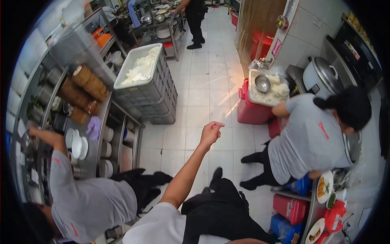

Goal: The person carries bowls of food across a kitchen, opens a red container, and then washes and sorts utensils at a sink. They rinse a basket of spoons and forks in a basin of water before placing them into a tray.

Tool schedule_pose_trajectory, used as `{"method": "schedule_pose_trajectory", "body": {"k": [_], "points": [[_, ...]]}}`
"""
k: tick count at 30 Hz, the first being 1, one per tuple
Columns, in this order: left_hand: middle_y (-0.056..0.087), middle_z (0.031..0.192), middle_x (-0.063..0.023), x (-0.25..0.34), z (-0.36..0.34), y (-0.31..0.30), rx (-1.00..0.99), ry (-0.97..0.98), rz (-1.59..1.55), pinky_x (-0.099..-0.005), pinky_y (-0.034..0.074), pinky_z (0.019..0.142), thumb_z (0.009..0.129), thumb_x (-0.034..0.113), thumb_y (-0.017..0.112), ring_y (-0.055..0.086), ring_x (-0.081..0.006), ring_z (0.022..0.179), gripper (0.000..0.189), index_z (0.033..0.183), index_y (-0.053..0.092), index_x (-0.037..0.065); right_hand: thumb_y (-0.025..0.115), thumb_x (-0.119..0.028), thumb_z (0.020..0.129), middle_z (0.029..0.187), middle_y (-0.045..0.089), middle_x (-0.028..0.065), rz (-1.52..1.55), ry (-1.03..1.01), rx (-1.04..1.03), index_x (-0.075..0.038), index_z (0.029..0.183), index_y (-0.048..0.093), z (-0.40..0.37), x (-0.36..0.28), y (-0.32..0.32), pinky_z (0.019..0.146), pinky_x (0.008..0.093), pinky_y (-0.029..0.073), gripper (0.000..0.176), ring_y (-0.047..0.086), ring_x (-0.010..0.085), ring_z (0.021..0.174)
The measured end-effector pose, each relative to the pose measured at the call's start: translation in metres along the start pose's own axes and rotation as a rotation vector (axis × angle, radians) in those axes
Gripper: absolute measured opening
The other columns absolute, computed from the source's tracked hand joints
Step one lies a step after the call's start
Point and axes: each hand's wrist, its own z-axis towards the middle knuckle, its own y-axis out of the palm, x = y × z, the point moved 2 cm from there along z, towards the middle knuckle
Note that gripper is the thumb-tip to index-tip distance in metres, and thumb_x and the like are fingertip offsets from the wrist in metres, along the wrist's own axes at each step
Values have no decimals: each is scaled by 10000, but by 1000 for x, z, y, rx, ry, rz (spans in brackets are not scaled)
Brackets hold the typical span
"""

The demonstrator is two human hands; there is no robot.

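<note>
The red bin [252,113] stands on the tiled floor [197,93], right of centre, and bears a white tub [250,81] of white rice [275,91]. A steel bowl [262,83] rests in this rice.

The left hand [211,134] of the wearer extends over the floor, nearer than the red bin and apart from it. Its grip is loosely curled, with the index finger extended rightward and nothing visibly pinched. The right hand lies outside the view; the state of its grip cannot be told.

Left of the hand, stacked grey crates [164,103] carry a second white tub [121,83] with similar white food [140,69]. Farther left, a steel table [92,152] holds white bowls [82,147] and a purple cloth or glove [94,127].

At right, a co-worker in a grey shirt [306,136] bends beside the red bin, with one forearm close to its tub. A lidded cooker [321,77] stands beyond. At near right, plates of food [325,187] lie on a metal table [312,209].

At near left, another co-worker [95,199] reaches toward the shelving. A person in black [195,20] stands at the far end.
</note>
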Motion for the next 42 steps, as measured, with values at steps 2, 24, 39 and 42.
{"method": "schedule_pose_trajectory", "body": {"k": [2, 24, 39, 42], "points": [[537, 615, -15, 18, 63, -16, -57, 4, -7, -228, 256, 398, 1004, 271, 533, 371, -48, 443, 255, 1068, 691, 81, 630, -40, 820, 821, 629, 122, -32, -30, -31, -50, 883, 632, 30, -65, 23, 462, 379, 492, 64, 605, 246, 624], [584, 1372, -231, -123, 521, -240, -573, -458, 992, -437, 393, 1103, 917, 506, 538, 515, -362, 1323, 612, 1289, 642, 30, 513, -299, 1033, 870, 665, 104, 78, -676, -108, -113, 1244, 556, 315, -1036, 135, 532, 324, 543, 285, 625, 188, 609], [744, 916, -135, 71, 963, -220, -144, -306, 643, -390, 592, 666, 884, 306, 540, 728, -261, 729, 373, 1086, 727, 54, 544, -345, 950, 1160, 696, 168, -392, -239, -149, 20, 1251, 652, 491, -1044, 77, 981, 388, 486, 486, 644, 267, 1107], [723, 819, -120, 58, 1007, -226, -42, -264, 713, -347, 570, 554, 895, 262, 525, 717, -220, 664, 312, 973, 734, 43, 550, -297, 922, 1123, 720, 184, -684, -406, -36, -10, 1230, 678, 558, -1104, 56, 907, 380, 529, 440, 688, 279, 1018]]}}
